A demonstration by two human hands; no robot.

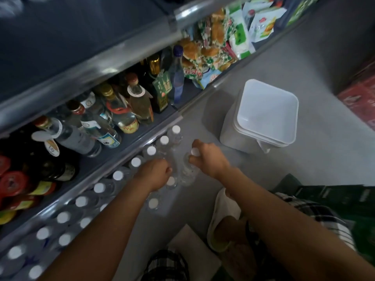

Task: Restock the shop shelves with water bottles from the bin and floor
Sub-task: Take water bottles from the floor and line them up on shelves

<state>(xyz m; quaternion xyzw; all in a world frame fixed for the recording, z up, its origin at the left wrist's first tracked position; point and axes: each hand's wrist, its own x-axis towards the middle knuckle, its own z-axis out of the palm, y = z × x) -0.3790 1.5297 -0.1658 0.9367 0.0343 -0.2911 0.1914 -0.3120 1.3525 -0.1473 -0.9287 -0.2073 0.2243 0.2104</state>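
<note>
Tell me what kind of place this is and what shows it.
Most likely a small grocery shop aisle. Grey metal shelves hold labelled glass bottles of liquor or oil and packaged snacks in green-printed bags, while a long row of white-capped clear plastic water bottles lines the bottom shelf.

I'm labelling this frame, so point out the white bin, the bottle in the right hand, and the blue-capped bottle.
white bin point(288, 110): head view, right rim.
held water bottle point(195, 152): head view, white cap.
blue-capped bottle point(178, 50): head view, cap.

Glass liquor bottles stand beside snack packets above.
</note>
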